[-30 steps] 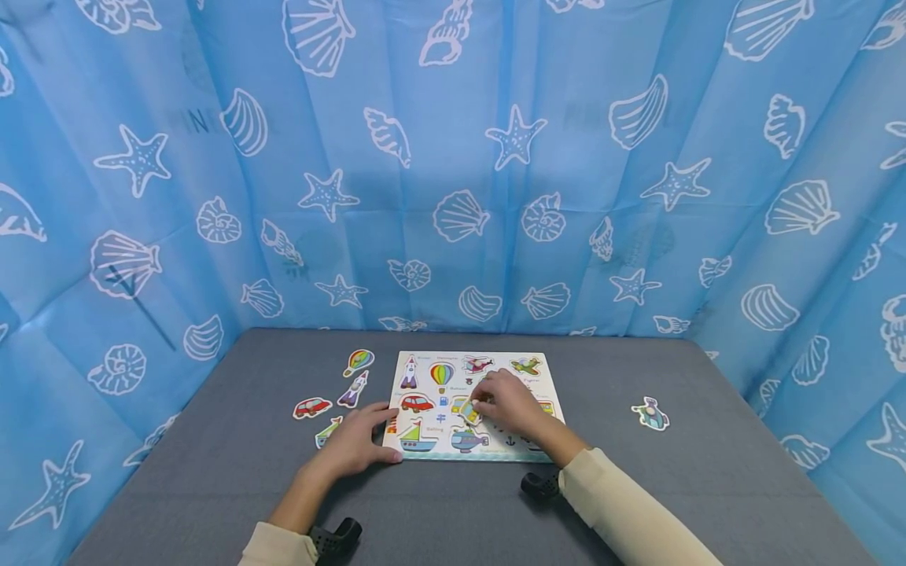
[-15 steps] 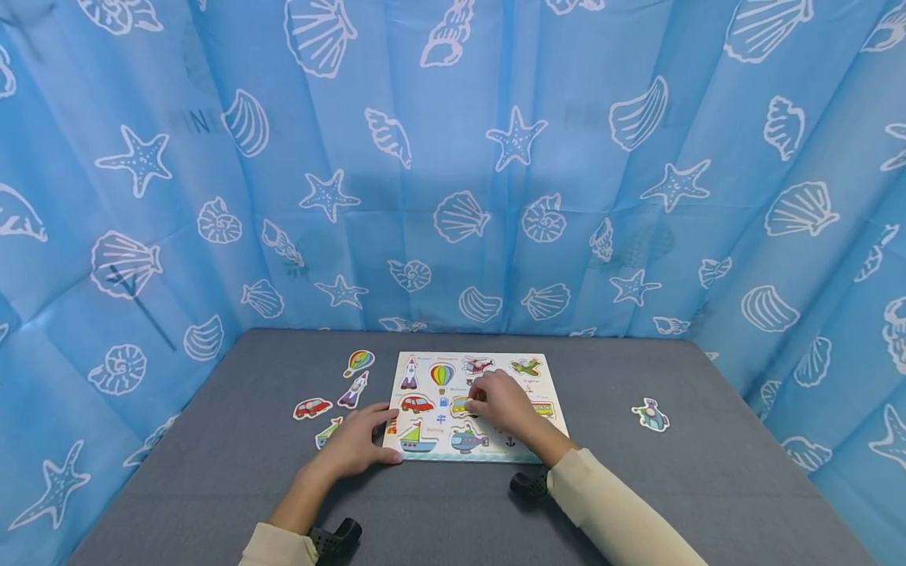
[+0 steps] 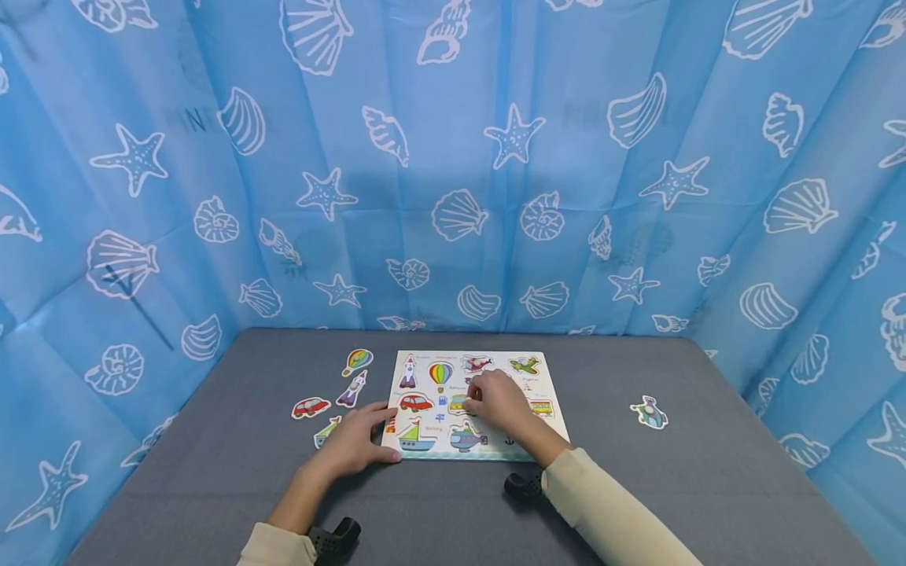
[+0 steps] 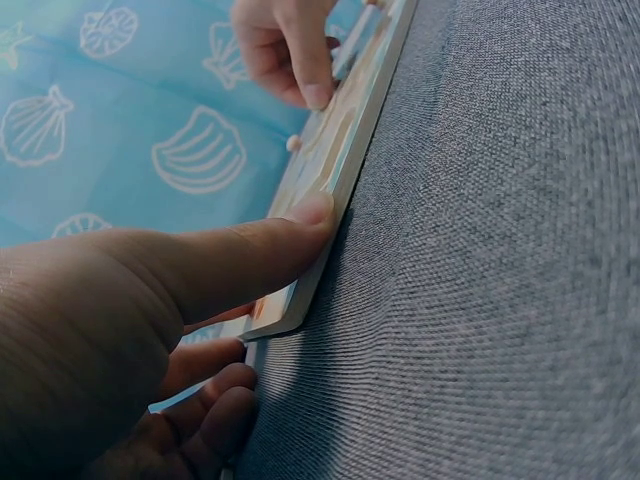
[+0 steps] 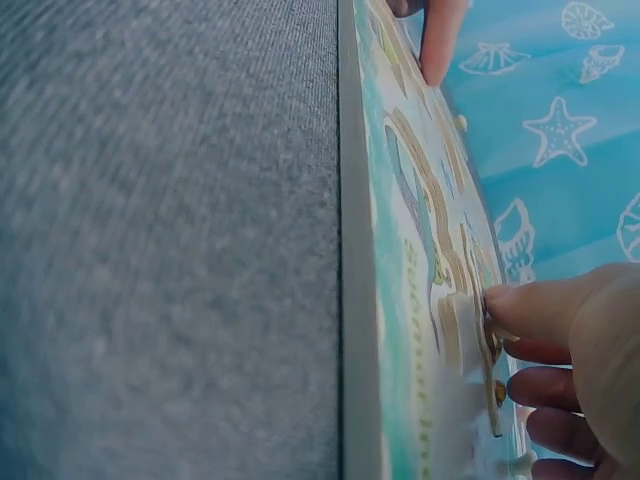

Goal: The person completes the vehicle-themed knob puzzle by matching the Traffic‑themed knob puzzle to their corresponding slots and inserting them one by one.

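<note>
A white puzzle board [image 3: 435, 455] with vehicle pictures lies on the grey table. My left hand [image 3: 357, 442] rests at its near left corner, thumb on the near edge and fingertips along the left side; the left wrist view shows that thumb [image 4: 260, 250] lying nearly straight. Over the middle of the board, my right hand [image 3: 504, 405] pinches a yellow bus puzzle piece between thumb and fingers. The right wrist view shows the piece [image 5: 492, 385] edge-on, low against the board. From above, the right hand hides most of it.
Left of the board lie a balloon piece [image 3: 357, 361], a rocket piece [image 3: 352, 389], a red car piece [image 3: 310, 407] and a sailboat piece [image 3: 326, 432] partly behind my left hand. Another piece [image 3: 650, 413] lies far right. A blue shell-print curtain [image 3: 453, 165] hangs behind.
My right hand has shifted slightly left and turned, bringing the bus piece from a tilted position toward the bus picture on the board. The left hand has stayed put.
</note>
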`<control>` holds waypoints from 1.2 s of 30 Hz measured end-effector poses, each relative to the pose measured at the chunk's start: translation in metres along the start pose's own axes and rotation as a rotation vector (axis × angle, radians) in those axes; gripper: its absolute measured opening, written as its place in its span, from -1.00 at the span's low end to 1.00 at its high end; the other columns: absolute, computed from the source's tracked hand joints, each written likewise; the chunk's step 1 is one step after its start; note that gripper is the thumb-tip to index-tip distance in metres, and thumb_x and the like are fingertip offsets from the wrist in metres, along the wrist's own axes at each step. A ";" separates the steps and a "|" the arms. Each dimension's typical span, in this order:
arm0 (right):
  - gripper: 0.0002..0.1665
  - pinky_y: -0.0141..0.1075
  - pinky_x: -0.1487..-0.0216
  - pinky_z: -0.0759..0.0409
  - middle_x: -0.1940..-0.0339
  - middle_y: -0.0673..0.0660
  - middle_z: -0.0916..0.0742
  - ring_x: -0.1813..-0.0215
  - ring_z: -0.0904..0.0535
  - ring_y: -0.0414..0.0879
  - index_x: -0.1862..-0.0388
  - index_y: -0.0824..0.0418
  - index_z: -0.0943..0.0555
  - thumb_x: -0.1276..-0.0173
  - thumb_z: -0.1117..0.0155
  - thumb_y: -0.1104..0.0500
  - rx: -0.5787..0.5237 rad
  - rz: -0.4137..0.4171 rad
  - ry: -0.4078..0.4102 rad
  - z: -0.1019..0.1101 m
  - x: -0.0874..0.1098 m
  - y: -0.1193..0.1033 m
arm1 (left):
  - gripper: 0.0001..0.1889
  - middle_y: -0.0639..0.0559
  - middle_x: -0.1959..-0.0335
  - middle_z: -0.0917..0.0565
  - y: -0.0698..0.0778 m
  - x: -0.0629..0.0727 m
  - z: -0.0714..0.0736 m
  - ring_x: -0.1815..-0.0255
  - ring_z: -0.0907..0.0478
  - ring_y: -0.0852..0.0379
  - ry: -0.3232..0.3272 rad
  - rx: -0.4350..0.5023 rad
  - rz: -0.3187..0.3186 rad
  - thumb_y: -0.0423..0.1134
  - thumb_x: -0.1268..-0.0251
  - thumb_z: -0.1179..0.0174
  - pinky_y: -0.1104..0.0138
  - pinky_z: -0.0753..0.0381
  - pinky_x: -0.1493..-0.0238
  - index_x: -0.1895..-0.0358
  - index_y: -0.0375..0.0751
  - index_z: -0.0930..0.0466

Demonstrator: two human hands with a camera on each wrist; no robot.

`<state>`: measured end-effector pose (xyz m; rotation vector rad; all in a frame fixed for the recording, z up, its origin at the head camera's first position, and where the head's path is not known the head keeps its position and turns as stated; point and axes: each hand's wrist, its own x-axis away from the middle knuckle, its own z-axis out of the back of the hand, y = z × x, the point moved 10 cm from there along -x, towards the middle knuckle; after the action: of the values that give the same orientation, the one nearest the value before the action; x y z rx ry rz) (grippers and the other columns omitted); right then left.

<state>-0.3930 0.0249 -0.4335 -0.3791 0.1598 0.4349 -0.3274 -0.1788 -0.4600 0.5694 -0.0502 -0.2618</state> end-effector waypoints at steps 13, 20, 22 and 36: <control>-0.83 -0.25 0.35 -0.37 0.54 -0.07 -0.51 0.41 -0.38 -0.15 0.50 0.05 -0.62 -0.14 -0.48 0.11 -0.061 -0.052 -0.061 -0.005 0.004 0.004 | -0.23 -0.12 -0.31 -0.44 -0.001 0.000 -0.001 -0.30 -0.33 -0.21 0.002 -0.006 0.003 -0.02 0.12 -0.55 -0.08 -0.32 -0.23 -0.26 -0.16 -0.54; -0.79 -0.23 0.30 -0.39 0.48 -0.06 -0.53 0.39 -0.39 -0.17 0.27 0.16 -0.71 -0.10 -0.50 0.16 -0.107 0.037 -0.073 0.000 0.009 0.000 | -0.24 -0.14 -0.31 -0.45 0.000 0.000 -0.001 -0.31 -0.33 -0.22 0.001 -0.001 0.001 -0.04 0.11 -0.55 -0.10 -0.31 -0.24 -0.26 -0.16 -0.54; -0.72 -0.21 0.28 -0.41 0.45 -0.04 -0.56 0.37 -0.41 -0.16 0.17 0.19 -0.71 -0.13 -0.50 0.15 -0.135 0.038 -0.093 0.002 0.013 -0.001 | -0.24 -0.14 -0.31 -0.45 0.001 0.000 -0.001 -0.30 -0.33 -0.23 0.003 -0.002 -0.004 -0.04 0.12 -0.55 -0.10 -0.31 -0.23 -0.26 -0.17 -0.54; -0.58 0.04 -0.11 -0.47 -0.07 0.22 -0.67 -0.12 -0.56 0.15 -0.09 0.34 -0.62 -0.28 -0.35 0.20 -0.285 0.040 -0.094 0.033 0.056 -0.002 | -0.24 -0.15 -0.30 -0.45 0.002 0.001 0.000 -0.31 -0.32 -0.24 0.011 0.003 -0.011 -0.05 0.12 -0.55 -0.11 -0.29 -0.24 -0.26 -0.18 -0.54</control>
<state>-0.3399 0.0577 -0.4156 -0.6347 0.0131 0.5158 -0.3261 -0.1778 -0.4592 0.5737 -0.0368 -0.2693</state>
